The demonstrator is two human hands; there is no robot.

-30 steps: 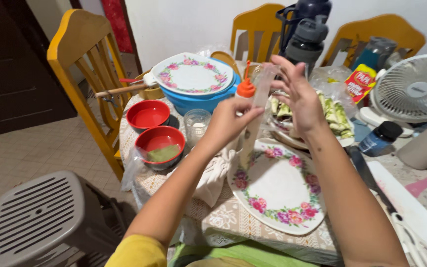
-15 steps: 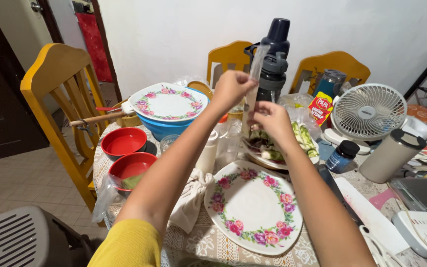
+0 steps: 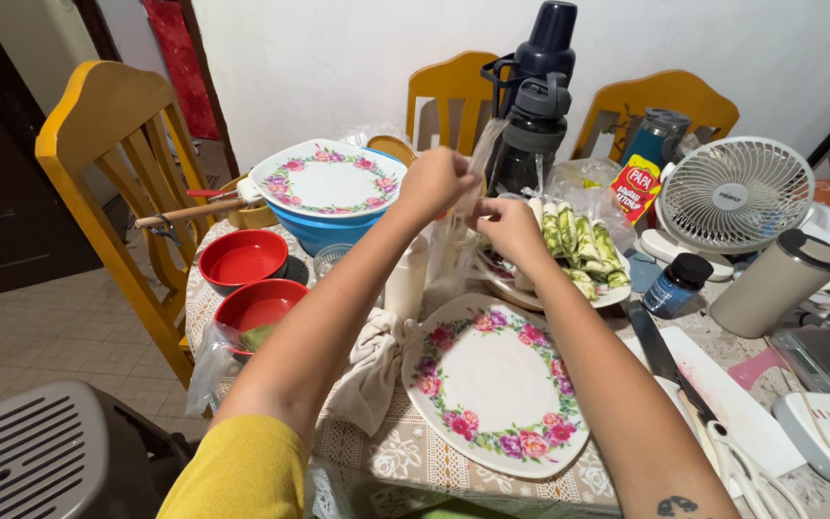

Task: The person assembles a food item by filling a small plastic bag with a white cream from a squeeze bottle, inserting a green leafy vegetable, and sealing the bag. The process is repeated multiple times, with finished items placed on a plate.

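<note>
Hands up over floral plate (image 3: 492, 384) | my left hand (image 3: 437, 183) and right hand (image 3: 503, 223) both pinch clear plastic strip (image 3: 477, 163) | rolls plate (image 3: 578, 252) just behind

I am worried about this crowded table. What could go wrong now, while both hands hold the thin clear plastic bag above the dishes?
1. The left hand and right hand work the clear plastic bag close to the white squeeze bottle; an elbow could tip it.
2. The long knife lies beside the right forearm, so a careless move might meet its blade.
3. The empty floral plate sits near the table edge and could be pushed off.
</note>
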